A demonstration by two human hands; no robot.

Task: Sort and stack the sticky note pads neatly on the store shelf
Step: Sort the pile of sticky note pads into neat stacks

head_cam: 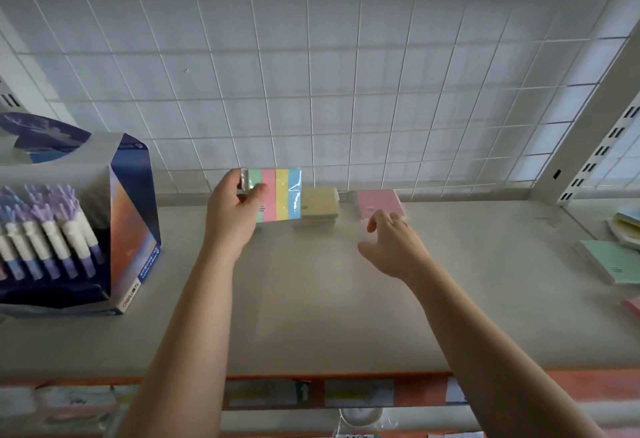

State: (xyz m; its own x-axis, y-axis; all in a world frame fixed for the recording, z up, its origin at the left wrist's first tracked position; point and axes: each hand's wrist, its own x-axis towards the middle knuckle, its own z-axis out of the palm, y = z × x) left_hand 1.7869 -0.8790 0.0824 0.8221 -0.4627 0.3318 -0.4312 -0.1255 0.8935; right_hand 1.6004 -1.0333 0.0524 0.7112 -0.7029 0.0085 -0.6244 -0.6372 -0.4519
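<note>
While the striped pad [280, 195] stands upright at the back of the shelf [311, 299], pinched at its left edge by our left hand [232, 215], the pink pad [377, 202] lies flat just beyond our right hand [391, 247], whose fingers are spread, loosely bent and holding nothing. Yellow stack [318, 207] sits between the two pads. Right hand is nearer the pink pad.

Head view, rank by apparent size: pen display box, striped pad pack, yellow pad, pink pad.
Largest: pen display box.
Next: striped pad pack, in the left hand.
Unranked: yellow pad and pink pad look alike, and the right hand covers part of the pink.
</note>
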